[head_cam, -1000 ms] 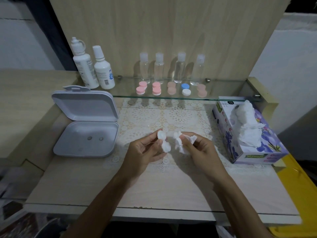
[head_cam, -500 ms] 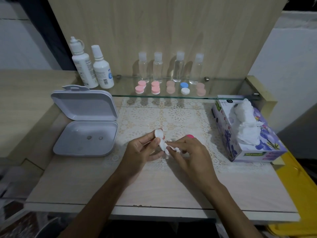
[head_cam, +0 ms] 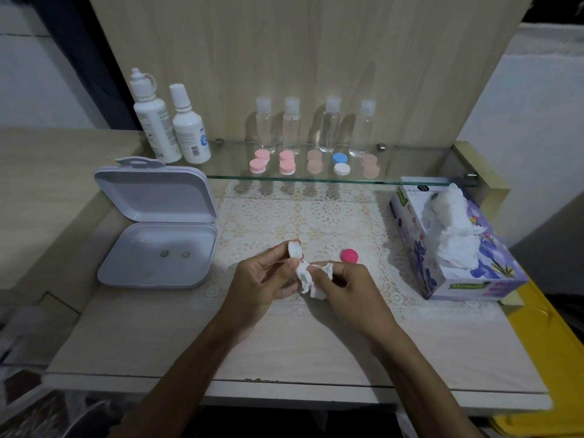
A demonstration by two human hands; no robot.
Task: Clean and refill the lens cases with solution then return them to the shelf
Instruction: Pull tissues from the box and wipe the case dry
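Lens case in hand: a white lens case was held above the lace mat, near the middle of the counter; one round well stood up above the fingers, the other was hidden by tissue.
Left hand: grip pinching the lens case, thumb and fingers curled on it.
Right hand: grip pinching a crumpled white tissue, which was pressed against the lower well of the case.
Pink cap: lay flat on the lace mat just beyond the right hand, apart from the case.
Glass shelf: carried five further lens cases in a row: two pink, one pale peach, one blue and white, one pale peach.
Small clear bottles: four stood upright behind the cases, against the wooden back panel.
White solution bottles: two stood upright, touching or nearly so, at the left end of the shelf.
Grey hinged box: stood open on the counter left of the mat, lid leaning back; two small round spots showed on its floor.
Tissue box: lay on the counter at the right, a tissue bunched up out of its top.
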